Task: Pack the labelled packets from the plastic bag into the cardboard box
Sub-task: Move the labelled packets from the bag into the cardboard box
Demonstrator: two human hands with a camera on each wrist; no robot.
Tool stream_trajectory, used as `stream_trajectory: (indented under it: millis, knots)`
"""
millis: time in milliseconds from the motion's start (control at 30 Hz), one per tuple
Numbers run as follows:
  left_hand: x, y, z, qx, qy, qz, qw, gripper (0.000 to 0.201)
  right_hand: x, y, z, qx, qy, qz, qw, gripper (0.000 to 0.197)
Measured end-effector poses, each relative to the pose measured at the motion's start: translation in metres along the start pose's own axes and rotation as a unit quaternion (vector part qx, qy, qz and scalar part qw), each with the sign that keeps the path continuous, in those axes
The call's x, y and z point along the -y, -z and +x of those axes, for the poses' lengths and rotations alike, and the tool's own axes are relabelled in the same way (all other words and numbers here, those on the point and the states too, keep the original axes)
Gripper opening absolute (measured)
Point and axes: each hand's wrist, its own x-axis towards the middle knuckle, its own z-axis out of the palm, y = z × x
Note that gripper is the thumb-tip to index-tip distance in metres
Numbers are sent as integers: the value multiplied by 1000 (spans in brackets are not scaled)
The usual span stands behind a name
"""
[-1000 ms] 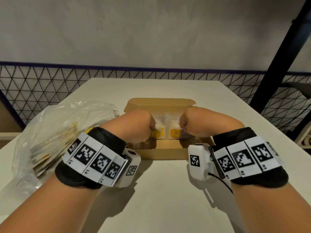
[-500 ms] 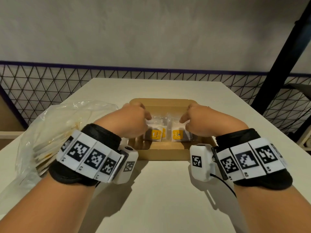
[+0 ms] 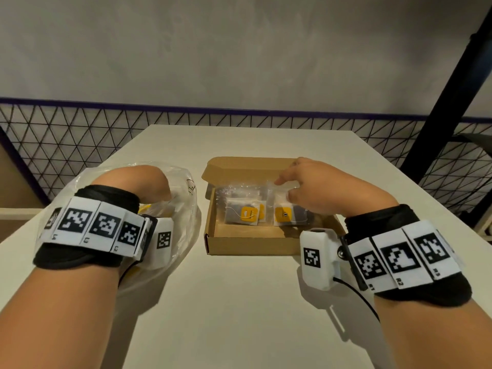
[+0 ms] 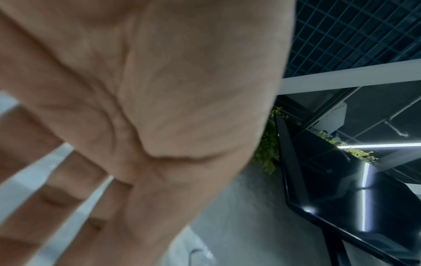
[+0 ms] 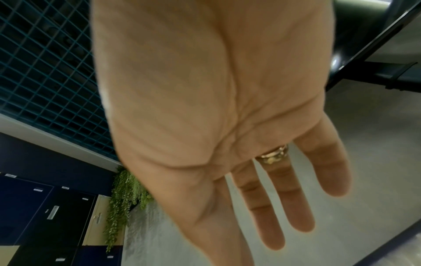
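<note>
An open cardboard box (image 3: 253,246) sits mid-table, its lid folded back. Inside lie clear packets, one with a yellow label on the left (image 3: 243,214) and another on the right (image 3: 285,216). My right hand (image 3: 314,187) hovers over the box's right side; in the right wrist view its fingers (image 5: 284,198) are straight and hold nothing. My left hand (image 3: 143,185) is over the crumpled clear plastic bag (image 3: 183,230) left of the box. Its fingertips are hidden in the head view. In the left wrist view its fingers (image 4: 68,198) are spread and blurred.
The white table (image 3: 239,310) has bare surface in front of the box. A black wire mesh fence (image 3: 66,145) runs behind the far edge. A black slanted post (image 3: 447,89) stands at the right.
Both hands let go of the packets and came out of the box. The left hand swung left over the plastic bag; the right hand rose above the box's right side.
</note>
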Motion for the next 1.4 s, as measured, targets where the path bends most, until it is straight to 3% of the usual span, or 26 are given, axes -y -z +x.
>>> stream_trajectory:
  millis: [233, 367, 567, 800, 967, 1100, 1333, 1400]
  knots:
    - [7, -11, 9, 64, 8, -38, 997, 35, 5, -1, -2, -8, 19, 9, 1000, 41]
    - [4, -10, 3, 94, -11, -28, 995, 51, 6, -3, -2, -9, 24, 6, 1000, 39]
    - [7, -7, 0, -59, -10, -58, 997, 36, 8, -3, -3, -17, 28, 13, 999, 37]
    - [13, 16, -9, -192, -45, -158, 968, 33, 9, -2, -4, -22, 35, 34, 999, 38]
    - [11, 27, -23, -275, -117, -254, 920, 21, 12, 1, -4, -39, 62, 51, 996, 37]
    - [1, 28, -32, -302, -203, -346, 865, 16, 15, 3, -6, -73, 88, 118, 986, 35]
    - [-30, 26, -43, -256, -336, -507, 751, 26, 20, 1, -4, -119, 110, 299, 940, 69]
    - [-37, 24, -45, -242, -364, -537, 721, 29, 19, 0, -4, -105, 129, 341, 925, 66]
